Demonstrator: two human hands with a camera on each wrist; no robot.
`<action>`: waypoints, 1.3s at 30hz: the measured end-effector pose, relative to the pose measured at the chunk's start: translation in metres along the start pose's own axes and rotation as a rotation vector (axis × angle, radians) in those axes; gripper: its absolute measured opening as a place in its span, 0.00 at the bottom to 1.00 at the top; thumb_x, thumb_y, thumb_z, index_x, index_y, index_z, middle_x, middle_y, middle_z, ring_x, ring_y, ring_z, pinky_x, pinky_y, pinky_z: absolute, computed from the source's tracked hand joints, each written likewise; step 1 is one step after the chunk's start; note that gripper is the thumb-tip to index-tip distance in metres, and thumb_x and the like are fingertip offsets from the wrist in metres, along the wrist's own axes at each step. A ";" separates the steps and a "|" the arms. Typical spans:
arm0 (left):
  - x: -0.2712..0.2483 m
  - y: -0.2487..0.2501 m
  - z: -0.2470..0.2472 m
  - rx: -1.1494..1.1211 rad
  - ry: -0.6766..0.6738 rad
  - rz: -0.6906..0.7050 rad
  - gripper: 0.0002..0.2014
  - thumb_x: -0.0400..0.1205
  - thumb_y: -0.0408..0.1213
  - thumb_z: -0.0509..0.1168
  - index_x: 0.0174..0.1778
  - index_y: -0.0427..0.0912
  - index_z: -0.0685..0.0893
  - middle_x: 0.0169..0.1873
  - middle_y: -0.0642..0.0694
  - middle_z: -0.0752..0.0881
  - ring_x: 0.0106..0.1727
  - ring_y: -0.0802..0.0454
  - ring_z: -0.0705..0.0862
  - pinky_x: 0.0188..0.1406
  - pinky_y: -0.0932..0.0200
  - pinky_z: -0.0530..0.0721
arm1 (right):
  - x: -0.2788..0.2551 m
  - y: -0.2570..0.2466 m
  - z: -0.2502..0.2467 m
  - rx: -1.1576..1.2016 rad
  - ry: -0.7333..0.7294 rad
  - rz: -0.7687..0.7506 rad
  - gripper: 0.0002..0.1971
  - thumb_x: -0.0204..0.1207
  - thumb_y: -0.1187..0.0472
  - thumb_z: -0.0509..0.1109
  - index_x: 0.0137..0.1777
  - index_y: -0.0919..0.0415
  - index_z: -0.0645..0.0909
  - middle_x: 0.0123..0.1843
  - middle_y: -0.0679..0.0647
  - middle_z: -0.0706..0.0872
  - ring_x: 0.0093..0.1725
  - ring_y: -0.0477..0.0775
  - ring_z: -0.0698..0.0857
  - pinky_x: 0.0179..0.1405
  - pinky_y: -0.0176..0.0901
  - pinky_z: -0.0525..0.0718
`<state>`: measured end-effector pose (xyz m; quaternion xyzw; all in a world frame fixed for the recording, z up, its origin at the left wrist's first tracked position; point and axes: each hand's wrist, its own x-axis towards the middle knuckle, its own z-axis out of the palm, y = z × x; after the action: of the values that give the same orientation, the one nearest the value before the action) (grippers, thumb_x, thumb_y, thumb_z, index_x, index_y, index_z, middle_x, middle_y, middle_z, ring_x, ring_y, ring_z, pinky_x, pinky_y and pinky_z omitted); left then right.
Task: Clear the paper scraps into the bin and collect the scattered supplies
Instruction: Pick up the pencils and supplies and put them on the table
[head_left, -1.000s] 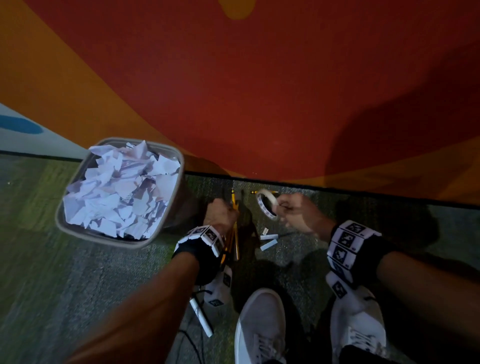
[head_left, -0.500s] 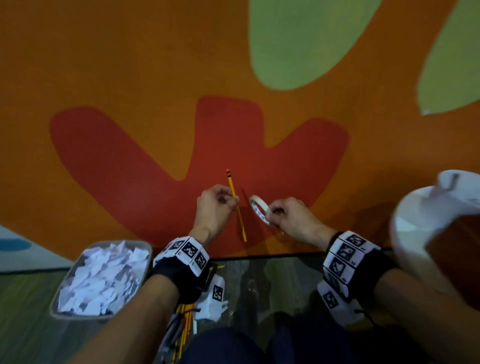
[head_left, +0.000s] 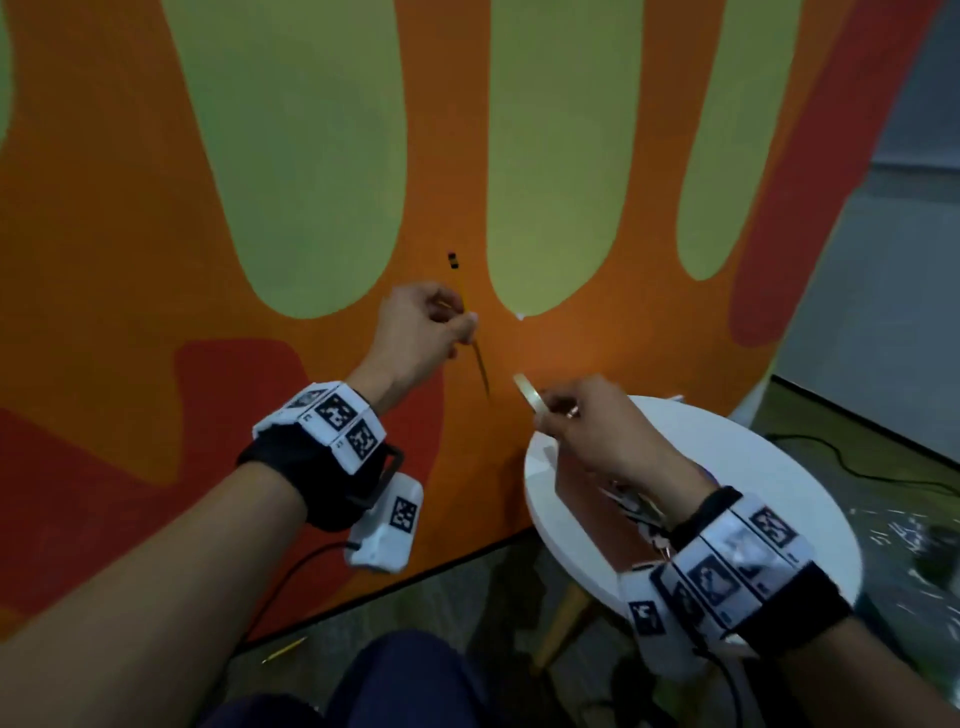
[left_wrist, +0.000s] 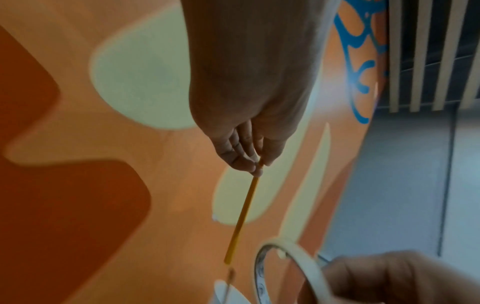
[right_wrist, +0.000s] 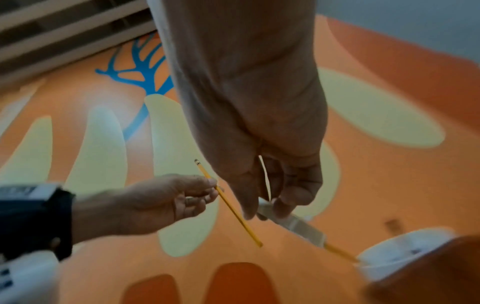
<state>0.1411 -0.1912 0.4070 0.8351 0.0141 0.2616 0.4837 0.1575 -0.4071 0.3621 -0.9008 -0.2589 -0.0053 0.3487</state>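
Note:
My left hand pinches a yellow pencil near its middle, black eraser end up, in front of the painted wall. In the left wrist view the left hand's fingertips grip the pencil, which points down toward the tape. My right hand holds a thin roll of white tape edge-on, just right of the pencil tip and above the table's near rim. The right wrist view shows the right hand, the tape and the left hand with the pencil. The bin is out of view.
A round white table stands at the right, below my right hand. One more yellow pencil lies on the dark floor by the wall's base. A black cable runs over the floor behind the table. The orange and green wall is close ahead.
Both hands have risen from the floor with the pencil and the tape still in them. The view has swung up and right; the paper-filled bin has left it and the white table has come in.

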 end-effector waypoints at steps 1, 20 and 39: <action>-0.002 0.005 0.012 -0.017 -0.021 -0.005 0.10 0.82 0.36 0.73 0.53 0.34 0.83 0.38 0.41 0.91 0.40 0.48 0.91 0.37 0.51 0.90 | -0.008 0.011 -0.008 -0.053 0.005 0.019 0.06 0.78 0.59 0.73 0.41 0.58 0.88 0.37 0.56 0.88 0.36 0.53 0.86 0.39 0.48 0.85; 0.041 -0.033 0.155 0.060 -0.106 -0.045 0.08 0.78 0.32 0.72 0.36 0.33 0.85 0.28 0.40 0.88 0.34 0.41 0.88 0.39 0.40 0.89 | 0.044 0.087 -0.052 -0.132 0.129 0.101 0.07 0.74 0.56 0.77 0.41 0.58 0.91 0.39 0.57 0.91 0.44 0.55 0.86 0.45 0.49 0.83; 0.010 -0.105 -0.007 0.191 -0.086 -0.161 0.05 0.82 0.32 0.70 0.41 0.40 0.88 0.31 0.47 0.91 0.33 0.52 0.91 0.39 0.50 0.92 | 0.112 -0.016 0.057 -0.006 -0.160 -0.133 0.04 0.78 0.60 0.75 0.44 0.57 0.89 0.41 0.52 0.90 0.41 0.47 0.86 0.39 0.46 0.85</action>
<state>0.1708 -0.1271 0.3285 0.8840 0.0851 0.1835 0.4215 0.2376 -0.3092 0.3500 -0.8801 -0.3452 0.0427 0.3230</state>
